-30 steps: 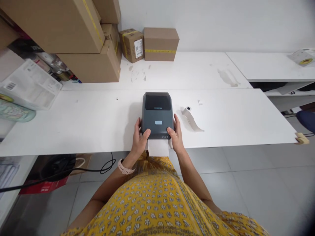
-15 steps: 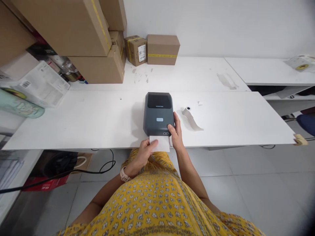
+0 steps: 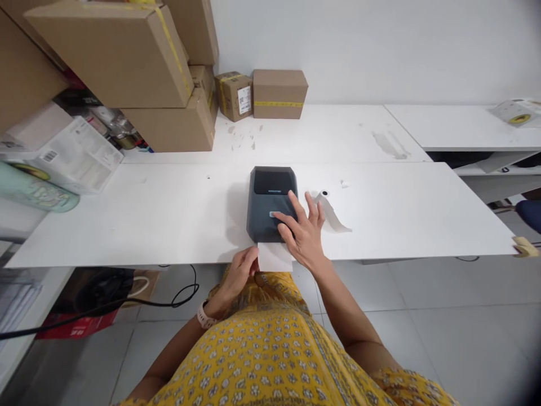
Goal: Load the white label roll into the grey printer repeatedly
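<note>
A dark grey label printer [image 3: 264, 228] stands near the front edge of the white table, with a strip of white paper [image 3: 274, 257] hanging from its front. My right hand [image 3: 305, 234] is open over the printer's right side, fingers spread, one fingertip on the light button on top. At the paper's left edge is my left hand [image 3: 240, 273], its fingers curled together. Whether they pinch the paper is hidden. A small roll of white paper [image 3: 333, 215] lies just right of the printer, its loose end trailing forward.
Cardboard boxes [image 3: 169, 127] are stacked at the back left, and a smaller carton [image 3: 279, 96] sits against the wall. A mint-green bottle [image 3: 42, 189] lies at the left beside a white box [image 3: 80, 149]. A black cable [image 3: 147, 301] hangs below the table's left side.
My right hand has left the printer's front right corner and moved onto its top, fingers spread, touching the button. My left thumb has slid off the paper to its left edge.
</note>
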A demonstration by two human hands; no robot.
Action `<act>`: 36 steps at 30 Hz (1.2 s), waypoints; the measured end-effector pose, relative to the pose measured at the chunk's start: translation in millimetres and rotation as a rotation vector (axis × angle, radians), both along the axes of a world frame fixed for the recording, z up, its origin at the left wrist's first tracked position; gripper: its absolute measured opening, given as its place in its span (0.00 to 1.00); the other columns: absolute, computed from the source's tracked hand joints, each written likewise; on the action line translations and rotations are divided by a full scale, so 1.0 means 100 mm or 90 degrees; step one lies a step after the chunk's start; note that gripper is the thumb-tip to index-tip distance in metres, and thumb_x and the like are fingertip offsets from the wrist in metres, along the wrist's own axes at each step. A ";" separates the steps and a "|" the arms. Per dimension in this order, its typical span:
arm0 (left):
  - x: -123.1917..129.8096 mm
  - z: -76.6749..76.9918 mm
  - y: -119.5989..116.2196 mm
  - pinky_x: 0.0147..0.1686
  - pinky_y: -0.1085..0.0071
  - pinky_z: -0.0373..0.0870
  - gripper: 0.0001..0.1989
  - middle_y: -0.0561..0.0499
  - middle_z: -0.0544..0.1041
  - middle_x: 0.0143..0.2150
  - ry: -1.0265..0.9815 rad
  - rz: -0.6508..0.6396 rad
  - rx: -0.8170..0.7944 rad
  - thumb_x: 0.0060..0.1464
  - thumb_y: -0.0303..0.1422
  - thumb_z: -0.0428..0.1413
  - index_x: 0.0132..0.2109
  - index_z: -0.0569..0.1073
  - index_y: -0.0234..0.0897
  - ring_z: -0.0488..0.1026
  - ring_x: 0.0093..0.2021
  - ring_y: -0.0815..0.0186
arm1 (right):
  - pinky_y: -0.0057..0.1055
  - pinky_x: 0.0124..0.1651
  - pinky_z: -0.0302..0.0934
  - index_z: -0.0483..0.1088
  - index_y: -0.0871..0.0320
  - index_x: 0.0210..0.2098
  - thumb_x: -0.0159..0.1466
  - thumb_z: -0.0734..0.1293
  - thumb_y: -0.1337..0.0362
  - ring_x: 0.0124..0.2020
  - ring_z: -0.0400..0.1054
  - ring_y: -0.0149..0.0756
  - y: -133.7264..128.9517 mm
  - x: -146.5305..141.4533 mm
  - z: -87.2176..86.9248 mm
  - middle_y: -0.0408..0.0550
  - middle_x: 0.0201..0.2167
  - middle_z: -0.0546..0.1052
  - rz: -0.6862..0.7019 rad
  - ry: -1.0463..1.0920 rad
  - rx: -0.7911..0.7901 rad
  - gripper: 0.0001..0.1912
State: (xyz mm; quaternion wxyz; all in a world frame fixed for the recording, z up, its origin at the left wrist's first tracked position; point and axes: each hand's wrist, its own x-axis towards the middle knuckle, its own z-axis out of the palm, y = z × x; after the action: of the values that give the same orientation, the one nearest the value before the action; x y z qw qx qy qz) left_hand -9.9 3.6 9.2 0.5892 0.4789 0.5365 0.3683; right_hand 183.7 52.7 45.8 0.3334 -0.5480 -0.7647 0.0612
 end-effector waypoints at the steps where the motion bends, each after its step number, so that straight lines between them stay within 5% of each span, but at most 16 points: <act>1: -0.04 0.01 0.00 0.26 0.71 0.59 0.23 0.55 0.65 0.20 0.018 0.037 0.031 0.63 0.47 0.50 0.24 0.68 0.38 0.62 0.22 0.70 | 0.67 0.74 0.29 0.75 0.41 0.52 0.72 0.59 0.52 0.76 0.39 0.56 0.02 0.00 0.03 0.32 0.74 0.56 0.011 -0.021 -0.005 0.16; 4: -0.11 0.02 0.07 0.28 0.71 0.62 0.18 0.54 0.69 0.26 0.061 0.205 0.143 0.63 0.44 0.51 0.30 0.72 0.39 0.64 0.27 0.68 | 0.67 0.74 0.28 0.75 0.44 0.48 0.73 0.58 0.51 0.76 0.42 0.54 0.09 -0.04 0.07 0.36 0.71 0.62 0.040 -0.072 -0.002 0.16; 7: -0.08 0.00 0.19 0.44 0.68 0.70 0.15 0.48 0.78 0.46 0.086 0.317 0.258 0.64 0.45 0.51 0.46 0.75 0.42 0.74 0.45 0.63 | 0.66 0.74 0.26 0.75 0.46 0.48 0.73 0.58 0.50 0.76 0.43 0.53 0.12 -0.07 0.05 0.38 0.70 0.65 0.046 -0.105 0.019 0.17; 9: -0.01 -0.02 0.27 0.59 0.63 0.67 0.21 0.45 0.72 0.62 0.080 0.304 0.280 0.64 0.47 0.51 0.59 0.71 0.44 0.69 0.62 0.58 | 0.64 0.74 0.25 0.74 0.47 0.51 0.73 0.58 0.49 0.76 0.42 0.52 0.09 -0.06 -0.01 0.40 0.70 0.65 0.035 -0.110 0.031 0.17; 12: 0.11 -0.05 0.34 0.69 0.58 0.57 0.28 0.46 0.62 0.73 0.037 0.237 0.230 0.65 0.49 0.49 0.68 0.64 0.44 0.58 0.72 0.57 | 0.64 0.74 0.30 0.70 0.45 0.58 0.73 0.57 0.49 0.77 0.40 0.51 -0.02 0.00 -0.18 0.42 0.72 0.60 0.015 -0.056 0.020 0.20; 16: 0.18 -0.05 0.34 0.73 0.57 0.50 0.31 0.47 0.58 0.75 0.022 0.215 0.192 0.66 0.51 0.47 0.70 0.62 0.44 0.52 0.75 0.57 | 0.58 0.72 0.47 0.55 0.45 0.70 0.74 0.50 0.48 0.77 0.40 0.47 -0.18 0.08 -0.47 0.47 0.76 0.49 -0.031 0.180 -0.041 0.27; 20: 0.16 -0.02 0.36 0.75 0.57 0.48 0.31 0.50 0.56 0.76 0.034 0.202 0.203 0.66 0.52 0.45 0.71 0.61 0.45 0.50 0.76 0.58 | 0.57 0.74 0.45 0.43 0.44 0.74 0.74 0.45 0.47 0.77 0.41 0.44 -0.21 0.04 -0.56 0.46 0.76 0.49 -0.040 0.311 -0.115 0.31; 27: 0.15 -0.09 0.37 0.75 0.56 0.42 0.31 0.50 0.50 0.78 0.132 0.199 0.254 0.66 0.53 0.44 0.70 0.62 0.46 0.41 0.78 0.58 | 0.59 0.75 0.38 0.41 0.42 0.74 0.73 0.43 0.44 0.77 0.40 0.45 -0.18 -0.01 -0.44 0.43 0.77 0.46 -0.032 0.289 -0.126 0.32; 36: 0.16 -0.07 0.39 0.76 0.51 0.38 0.30 0.46 0.58 0.75 0.199 0.192 0.352 0.69 0.50 0.40 0.71 0.59 0.44 0.45 0.77 0.58 | 0.58 0.76 0.36 0.46 0.46 0.74 0.71 0.44 0.40 0.77 0.39 0.44 -0.17 -0.05 -0.43 0.44 0.77 0.47 -0.027 0.402 -0.153 0.37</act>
State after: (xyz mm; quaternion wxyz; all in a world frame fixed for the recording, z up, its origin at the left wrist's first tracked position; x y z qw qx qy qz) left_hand 6.2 42.3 2.5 0.2869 0.5862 0.5652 0.5045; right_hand 178.4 36.0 2.8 0.4884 -0.5532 -0.5993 0.3104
